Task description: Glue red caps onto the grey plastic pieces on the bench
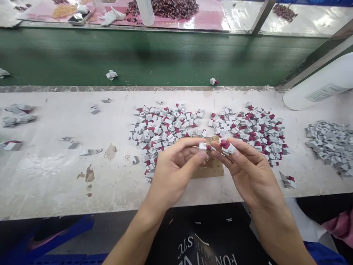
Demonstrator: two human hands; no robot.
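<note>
White-and-red pieces point(228, 147) sit fingertip-pinched, one each, in left hand point(175, 167) and right hand point(249, 167), near the front edge of the tabletop point(55, 195)

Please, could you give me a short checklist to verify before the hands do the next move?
1. Left hand has a white piece between thumb and finger: ok.
2. Right hand has a red-and-white piece at its fingertips: ok.
3. Parts of the held pieces fully joined: cannot tell, too small and partly covered.
4. Grey pile apart from the right-hand mixed pile: ok.
5. All pieces gathered in piles: not ok, a loose piece lies near the table's front edge.
6. White bottle away from both hands: ok.
</note>
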